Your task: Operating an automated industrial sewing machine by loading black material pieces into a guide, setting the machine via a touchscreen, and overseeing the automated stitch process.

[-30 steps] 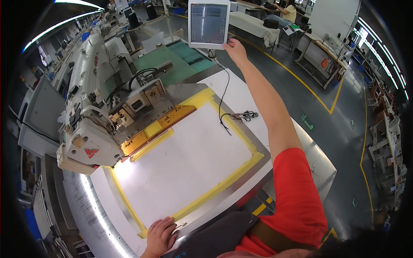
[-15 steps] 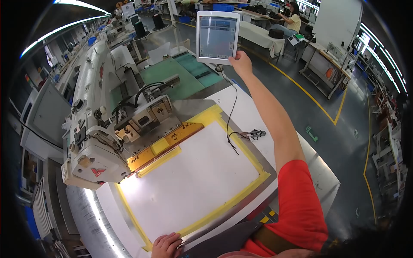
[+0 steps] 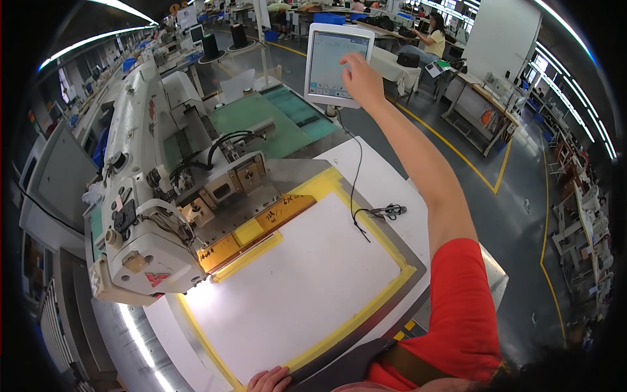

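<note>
My right hand is raised to a white-framed touchscreen, fingers bent over its right half, holding nothing; the fingertips appear on the glass. My left hand, mostly cut off below, rests its fingers on the near edge of a metal-framed white sheet bordered with yellow tape. Along the sheet's far left side lies an orange bar under the white industrial sewing machine, whose lamp lights that corner. A dark cord and small tool lie on the white board to the right.
A green panel lies behind the machine, with dark thread cones further back. A grey aisle floor with yellow lines runs right, past other workbenches. A seated person works at the back.
My right hand has left the screen's lower right corner and moved up onto its face. The display looks lighter. The view has shifted, with my left hand lower in it.
</note>
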